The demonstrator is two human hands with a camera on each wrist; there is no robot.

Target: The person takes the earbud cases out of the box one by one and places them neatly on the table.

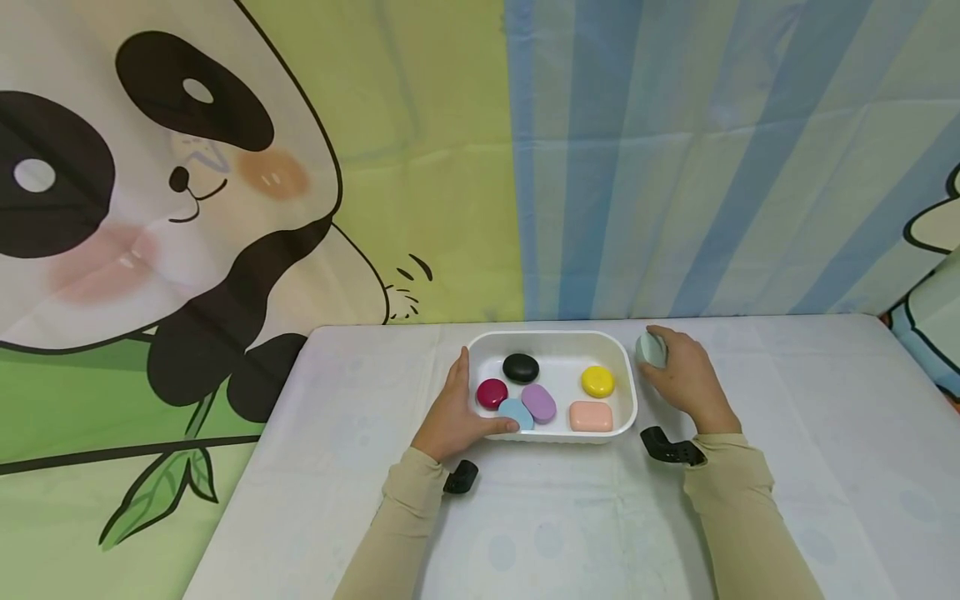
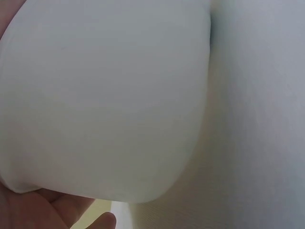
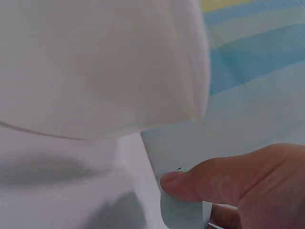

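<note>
Nearest the viewer, two beige sleeves (image 1: 731, 492) run up the white table (image 1: 825, 467), each with a dark wrist-camera mount just beside the cuff. The left hand (image 1: 455, 417) grips the near left corner of the white tray (image 1: 628, 367): the thumb lies along the tray's left wall while the fingers wrap the front rim. The left wrist view confirms skin against the tray's outer wall but shows little else, only blurred white.

The right hand (image 1: 686, 379) rests on the table just right of the tray and pinches a pale green oval case (image 1: 650, 350) between thumb and fingers. The case stands on edge, its long axis roughly upright and tipped slightly away, touching or nearly touching the tray's far right corner; which of these it is cannot be told. So the case lies outside the tray, on its right, and the right hand is the only hand near it. In the right wrist view the thumb (image 3: 209, 181) presses the case's face, with the tray wall looming out of focus beside it; the case's lower end is cut off.

Inside the tray lie six similar cases: a peach case (image 1: 590, 416), a light blue case (image 1: 516, 412) partly under the left fingers, a lilac case (image 1: 538, 402) overlapping it, a crimson case (image 1: 491, 392), a yellow case (image 1: 597, 381) and, farthest, a black case (image 1: 521, 367). Behind the table hangs a panda-print cloth (image 1: 187, 208).
</note>
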